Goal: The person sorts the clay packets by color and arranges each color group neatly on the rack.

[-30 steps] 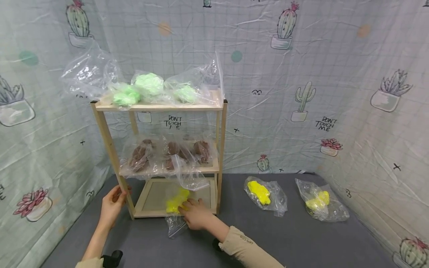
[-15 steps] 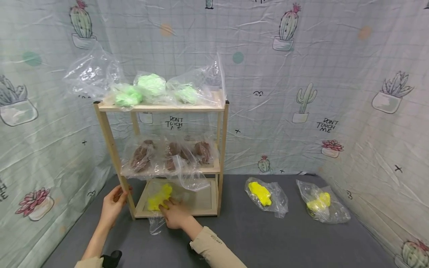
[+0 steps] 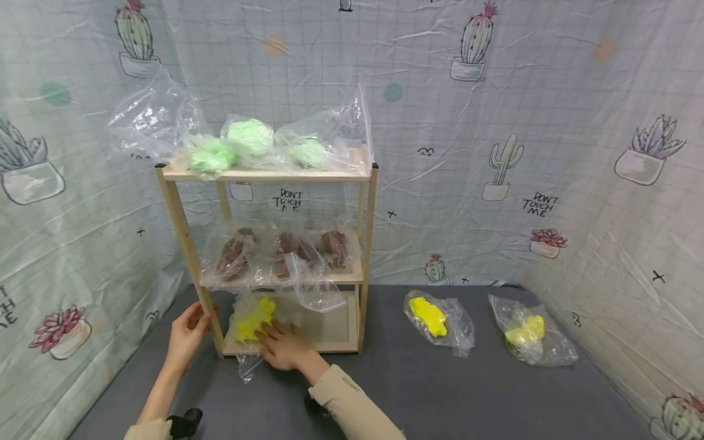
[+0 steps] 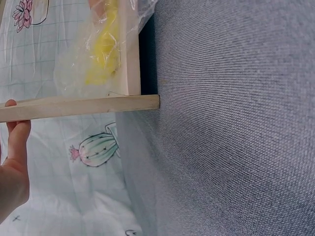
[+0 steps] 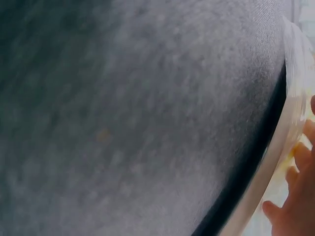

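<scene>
My left hand [image 3: 187,335] holds the left front post [image 4: 83,106] of a wooden three-tier shelf rack [image 3: 269,176], thumb on one side and fingers on the other. On the bottom shelf [image 3: 327,333], toward its left end, lies a clear plastic bag with a lumpy yellow thing [image 3: 254,321] inside. My right hand [image 3: 286,348] rests with spread, mostly straight fingers at the right side of this bag, fingertips on the yellow part. The bag's loose end [image 3: 249,365] hangs over the shelf's front edge. In the right wrist view, only part of my hand [image 5: 298,196] shows.
Bags of pale green lumps [image 3: 250,137] sit on the top shelf. Bags with brown lumps [image 3: 233,253] fill the middle one, and a loose bag end [image 3: 313,287] droops from it. Two yellow-filled bags [image 3: 428,316] [image 3: 525,331] lie on the grey table [image 3: 440,391] at right.
My right hand has slid the yellow-filled bag leftward along the bottom shelf, from its middle toward the left post. The left hand stays on the post.
</scene>
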{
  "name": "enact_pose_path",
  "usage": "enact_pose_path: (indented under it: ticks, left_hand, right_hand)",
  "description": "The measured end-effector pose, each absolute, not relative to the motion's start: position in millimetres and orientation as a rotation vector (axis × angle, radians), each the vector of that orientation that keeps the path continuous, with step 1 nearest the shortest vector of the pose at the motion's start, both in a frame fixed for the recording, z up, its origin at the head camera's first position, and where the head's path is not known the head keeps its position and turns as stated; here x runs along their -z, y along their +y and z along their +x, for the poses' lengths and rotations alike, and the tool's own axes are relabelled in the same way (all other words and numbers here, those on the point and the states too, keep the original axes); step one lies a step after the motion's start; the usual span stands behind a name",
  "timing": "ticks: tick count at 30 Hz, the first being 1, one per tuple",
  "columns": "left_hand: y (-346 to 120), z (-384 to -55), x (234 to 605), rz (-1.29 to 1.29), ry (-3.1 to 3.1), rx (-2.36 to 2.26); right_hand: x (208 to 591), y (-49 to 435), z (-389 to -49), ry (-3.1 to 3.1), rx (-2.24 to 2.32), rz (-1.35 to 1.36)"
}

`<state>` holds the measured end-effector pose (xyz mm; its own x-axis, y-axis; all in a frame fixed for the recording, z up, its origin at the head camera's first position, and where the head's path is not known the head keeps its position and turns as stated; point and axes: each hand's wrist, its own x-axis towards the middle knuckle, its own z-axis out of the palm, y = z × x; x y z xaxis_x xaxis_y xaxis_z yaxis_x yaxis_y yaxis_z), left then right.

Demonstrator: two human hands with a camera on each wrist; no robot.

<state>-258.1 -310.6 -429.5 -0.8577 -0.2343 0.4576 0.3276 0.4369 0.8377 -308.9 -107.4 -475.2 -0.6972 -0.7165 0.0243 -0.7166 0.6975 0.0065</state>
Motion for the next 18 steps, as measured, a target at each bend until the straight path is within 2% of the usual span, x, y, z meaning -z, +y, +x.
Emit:
enact_pose_path:
  ticks: [11,18]
  left_hand:
    - [-311,-259,427,-0.133,-2.120,1.497]
    - [-310,-257,429,-0.142,-2.101,1.544]
  right_hand:
    - [465,-85,-306,-2.765,-0.098,1.352]
    - [452,-45,-291,-2.795,-0.305,1.433]
